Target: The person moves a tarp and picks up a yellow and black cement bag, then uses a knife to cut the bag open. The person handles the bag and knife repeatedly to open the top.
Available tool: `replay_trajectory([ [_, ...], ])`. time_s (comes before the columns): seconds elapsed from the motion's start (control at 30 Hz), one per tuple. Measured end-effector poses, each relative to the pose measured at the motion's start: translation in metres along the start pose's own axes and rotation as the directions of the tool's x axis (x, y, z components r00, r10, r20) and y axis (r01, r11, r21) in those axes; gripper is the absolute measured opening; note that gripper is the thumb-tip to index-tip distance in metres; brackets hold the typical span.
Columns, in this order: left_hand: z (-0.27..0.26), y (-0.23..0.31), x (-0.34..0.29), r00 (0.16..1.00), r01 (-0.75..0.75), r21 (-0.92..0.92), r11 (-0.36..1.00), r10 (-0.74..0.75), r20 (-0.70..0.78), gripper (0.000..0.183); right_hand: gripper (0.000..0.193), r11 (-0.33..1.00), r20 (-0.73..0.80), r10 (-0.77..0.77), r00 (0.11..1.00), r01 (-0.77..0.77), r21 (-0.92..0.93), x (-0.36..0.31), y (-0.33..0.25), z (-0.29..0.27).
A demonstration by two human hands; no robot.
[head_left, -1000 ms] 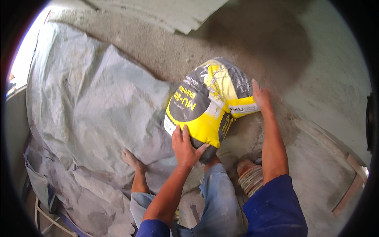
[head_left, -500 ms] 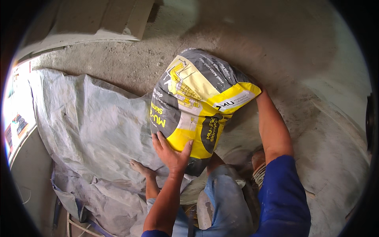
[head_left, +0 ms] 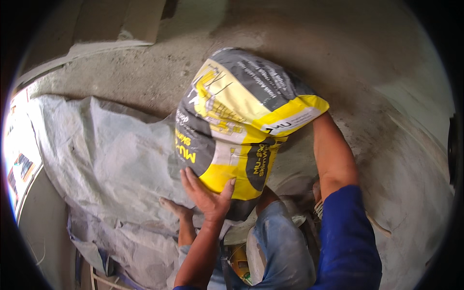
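The bag (head_left: 232, 140) is grasped by the L hand (head_left: 205, 195) at its near L side, fingers spread along it & thumb laid on the yellow part. The R hand is hidden behind the bag's R end, so its grip can't be told; only the R forearm (head_left: 336, 154) is shown, w/ a blue sleeve (head_left: 349, 237). The grey/yellow bag is held tilted in front of the legs (head_left: 282, 246), approx. mid-view; whether the floor (head_left: 150, 79) is touched underneath can't be told. To the L, the floor's covered by a wrinkled grey tarp (head_left: 116, 150), w/ a bare foot (head_left: 176, 209) placed on it. Past the tarp, rough, dusty ground w/ small bits is exposed. Flat boards (head_left: 106, 21) are seen upper L. The far R is bounded by a pale wall (head_left: 420, 82); daylight's let in via an opening (head_left: 20, 145) far L.
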State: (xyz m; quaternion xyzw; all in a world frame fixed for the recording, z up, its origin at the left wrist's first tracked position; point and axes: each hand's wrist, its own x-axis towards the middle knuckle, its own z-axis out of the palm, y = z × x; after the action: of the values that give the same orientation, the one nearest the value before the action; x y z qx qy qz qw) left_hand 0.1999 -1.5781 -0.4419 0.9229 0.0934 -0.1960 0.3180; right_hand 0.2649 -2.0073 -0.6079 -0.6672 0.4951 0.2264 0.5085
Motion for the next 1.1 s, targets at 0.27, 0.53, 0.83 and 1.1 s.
replay_trajectory([
  [0.27, 0.019, 0.143, 0.156, 0.499, -0.861, -0.108, 0.498, 0.866, 0.013, 0.107, 0.058, 0.998, 0.029, -0.051, 0.998, 0.052, -0.023, -0.016, -0.018, 0.018],
  [0.53, -0.006, 0.161, 0.178, 0.406, -0.889, -0.017, 0.457, 0.806, 0.431, 0.062, 0.057, 0.989, 0.051, -0.134, 0.990, 0.137, -0.057, -0.080, -0.035, 0.038],
  [0.83, -0.114, 0.071, 0.086, 0.314, -0.941, -0.090, 0.327, 0.940, 0.131, 0.015, 0.057, 0.920, -0.089, -0.376, 0.922, 0.360, -0.157, -0.273, -0.047, 0.101],
  [1.1, -0.259, -0.087, -0.078, 0.469, -0.872, -0.013, 0.489, 0.842, 0.266, 0.029, 0.035, 0.944, -0.218, -0.314, 0.924, 0.280, -0.172, -0.511, -0.020, 0.204],
])
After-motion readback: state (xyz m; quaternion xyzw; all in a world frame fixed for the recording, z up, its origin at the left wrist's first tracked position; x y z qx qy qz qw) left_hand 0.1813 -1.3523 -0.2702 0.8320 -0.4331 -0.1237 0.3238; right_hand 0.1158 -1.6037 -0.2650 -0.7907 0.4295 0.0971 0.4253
